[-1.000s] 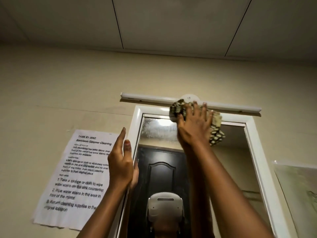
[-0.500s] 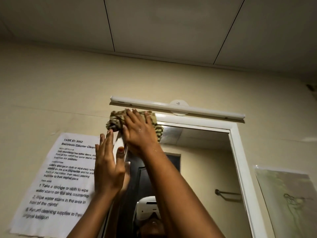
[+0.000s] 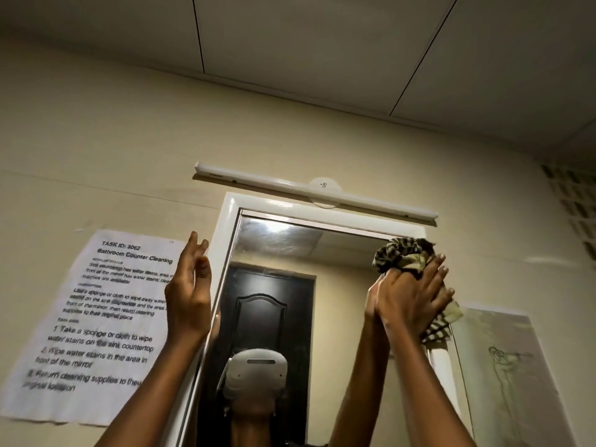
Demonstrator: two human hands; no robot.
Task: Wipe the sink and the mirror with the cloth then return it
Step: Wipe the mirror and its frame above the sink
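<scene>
Cloth (image 3: 403,258), checked in dark and pale squares, sits bunched against the upper right corner of the mirror (image 3: 283,253), pressed there by the right hand (image 3: 409,298). That hand lies flat over the bundle with its fingers (image 3: 435,272) spread and angled up to the right; they are not curled into a fist but laid across the fabric, pinning it to the glass, with part of the cloth showing above the fingertips and a checked tail hanging out below the palm, beside the right edge of the white frame (image 3: 225,240). The reflection of the same hand meets it palm to palm at the glass. The left hand (image 3: 188,295) is raised by the left side of the frame, open and holding nothing, its fingers straight and close together, pointing upward; whether it touches the frame cannot be told. A hazy streaked patch shows on the glass near the top left corner. Above the mirror a long white light bar (image 3: 316,191) is fixed to the wall. To the left of the frame a printed task sheet (image 3: 96,317) is stuck to the wall, and to the right hangs a pale sheet with a line drawing (image 3: 503,382). A dark panelled door (image 3: 261,317) and a white headset (image 3: 256,372) appear in the reflection.
</scene>
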